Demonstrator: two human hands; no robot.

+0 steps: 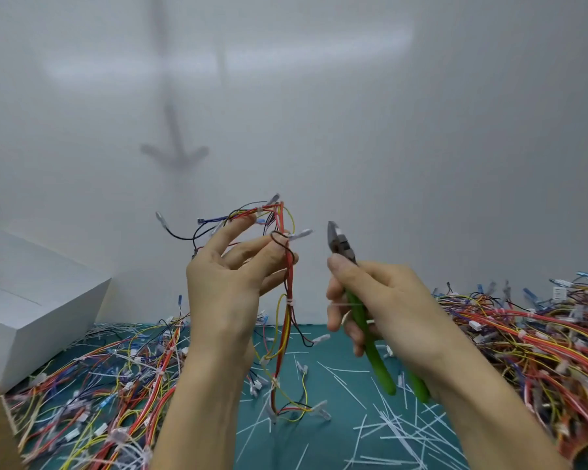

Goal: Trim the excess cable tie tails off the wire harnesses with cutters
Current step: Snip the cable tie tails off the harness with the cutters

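Note:
My left hand [228,283] holds up a wire harness [284,300] of red, yellow and black wires, pinching it between thumb and fingers near its top. The harness hangs down to the green mat, with white cable ties [290,302] around it. My right hand [374,300] grips green-handled cutters [364,310], whose dark jaws [340,244] point up, a little to the right of the harness and not touching it.
A green cutting mat [319,435] is strewn with cut white tie tails [398,432]. Heaps of harnesses lie at the left [99,395] and at the right [537,344]. A white box [31,307] stands at the left, a white wall behind.

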